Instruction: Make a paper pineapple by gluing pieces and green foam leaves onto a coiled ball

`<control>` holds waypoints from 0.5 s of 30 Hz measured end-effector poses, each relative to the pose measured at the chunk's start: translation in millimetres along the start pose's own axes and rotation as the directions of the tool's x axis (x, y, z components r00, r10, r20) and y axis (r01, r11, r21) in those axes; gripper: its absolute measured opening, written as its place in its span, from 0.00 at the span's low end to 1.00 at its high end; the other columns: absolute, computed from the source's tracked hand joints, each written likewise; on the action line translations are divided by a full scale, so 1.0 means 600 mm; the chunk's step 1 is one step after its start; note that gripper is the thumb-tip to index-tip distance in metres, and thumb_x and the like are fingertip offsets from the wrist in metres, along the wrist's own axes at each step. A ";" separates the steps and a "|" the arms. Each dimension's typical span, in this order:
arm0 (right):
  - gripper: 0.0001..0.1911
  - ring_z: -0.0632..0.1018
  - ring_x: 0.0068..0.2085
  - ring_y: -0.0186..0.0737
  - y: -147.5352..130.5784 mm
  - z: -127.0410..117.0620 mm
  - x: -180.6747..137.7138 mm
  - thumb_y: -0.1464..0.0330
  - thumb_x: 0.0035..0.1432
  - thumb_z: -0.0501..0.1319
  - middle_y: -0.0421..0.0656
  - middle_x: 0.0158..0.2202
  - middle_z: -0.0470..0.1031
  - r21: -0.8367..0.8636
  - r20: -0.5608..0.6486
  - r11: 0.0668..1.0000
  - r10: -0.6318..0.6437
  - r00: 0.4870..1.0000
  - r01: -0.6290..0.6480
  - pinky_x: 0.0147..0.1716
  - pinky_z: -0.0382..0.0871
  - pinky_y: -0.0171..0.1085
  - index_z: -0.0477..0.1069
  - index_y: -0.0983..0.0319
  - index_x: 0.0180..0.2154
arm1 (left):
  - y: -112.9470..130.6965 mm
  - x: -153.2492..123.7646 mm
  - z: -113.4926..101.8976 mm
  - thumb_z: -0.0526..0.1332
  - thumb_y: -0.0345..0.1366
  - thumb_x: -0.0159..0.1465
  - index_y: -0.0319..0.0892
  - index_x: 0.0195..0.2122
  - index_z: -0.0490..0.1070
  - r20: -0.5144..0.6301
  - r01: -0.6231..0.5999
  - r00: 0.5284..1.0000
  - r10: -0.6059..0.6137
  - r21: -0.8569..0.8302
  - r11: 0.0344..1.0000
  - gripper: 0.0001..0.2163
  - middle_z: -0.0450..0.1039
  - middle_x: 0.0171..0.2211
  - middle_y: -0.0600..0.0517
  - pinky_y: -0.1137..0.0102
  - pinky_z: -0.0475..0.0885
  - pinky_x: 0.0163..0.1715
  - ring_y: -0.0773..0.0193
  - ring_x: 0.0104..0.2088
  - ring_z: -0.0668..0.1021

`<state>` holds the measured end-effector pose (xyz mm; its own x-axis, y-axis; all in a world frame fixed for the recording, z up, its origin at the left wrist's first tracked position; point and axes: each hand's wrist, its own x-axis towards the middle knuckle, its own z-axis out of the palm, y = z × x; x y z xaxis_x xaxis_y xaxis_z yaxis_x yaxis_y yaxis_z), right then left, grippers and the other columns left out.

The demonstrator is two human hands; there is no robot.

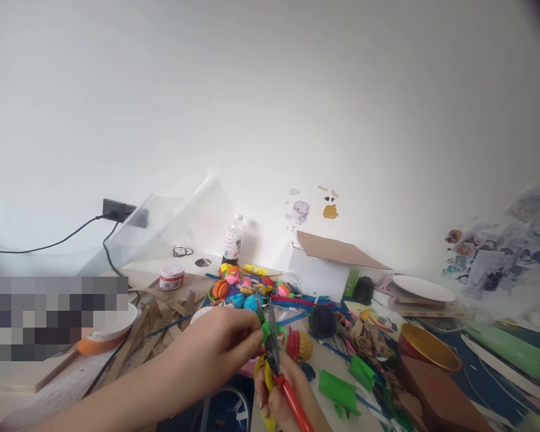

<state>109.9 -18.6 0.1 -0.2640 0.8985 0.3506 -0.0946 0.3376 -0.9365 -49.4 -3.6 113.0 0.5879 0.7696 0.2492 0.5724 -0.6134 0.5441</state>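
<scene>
My left hand comes in from the lower left, its fingers pinched on a small green piece. Close to its fingertips, my right hand grips a pair of scissors with dark blades and a red handle. The blades point up and stand apart, right beside the green piece. A curved yellow part shows at my right fingers; whether it belongs to the scissors I cannot tell. Just behind is a pile of colourful corrugated-paper shapes. A yellow ribbed shape lies right of the scissors.
Brown corrugated strips lie at left, near a pink-lidded jar. A bottle stands by the wall. Green paper rolls, a gold-lined bowl, a brown block and a white box crowd the right side.
</scene>
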 end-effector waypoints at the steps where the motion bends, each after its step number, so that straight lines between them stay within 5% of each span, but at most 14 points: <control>1: 0.35 0.61 0.21 0.30 0.000 -0.001 0.001 0.40 0.44 0.55 0.40 0.28 0.64 -0.005 0.015 1.000 -0.006 1.000 0.006 0.24 0.63 0.33 0.66 0.61 0.42 | -0.001 0.000 0.003 0.48 0.37 0.62 0.42 0.21 0.58 0.001 0.001 1.000 -0.001 -0.004 1.000 0.13 0.57 0.19 0.58 0.74 0.55 0.21 0.69 0.22 0.62; 15: 0.37 0.61 0.20 0.30 -0.010 0.003 -0.002 0.39 0.44 0.54 0.43 0.30 0.69 -0.018 -0.017 1.000 0.001 1.000 -0.001 0.21 0.63 0.33 0.68 0.61 0.45 | -0.007 0.003 0.031 0.48 0.37 0.61 0.42 0.20 0.56 0.005 0.018 1.000 -0.018 -0.141 0.990 0.12 0.58 0.20 0.58 0.74 0.56 0.22 0.68 0.23 0.63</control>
<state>109.0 -22.3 5.3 -0.2479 0.9033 0.3502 -0.0768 0.3420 -0.9366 -40.3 -3.1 95.9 0.5808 0.7793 0.2352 0.4968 -0.5682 0.6560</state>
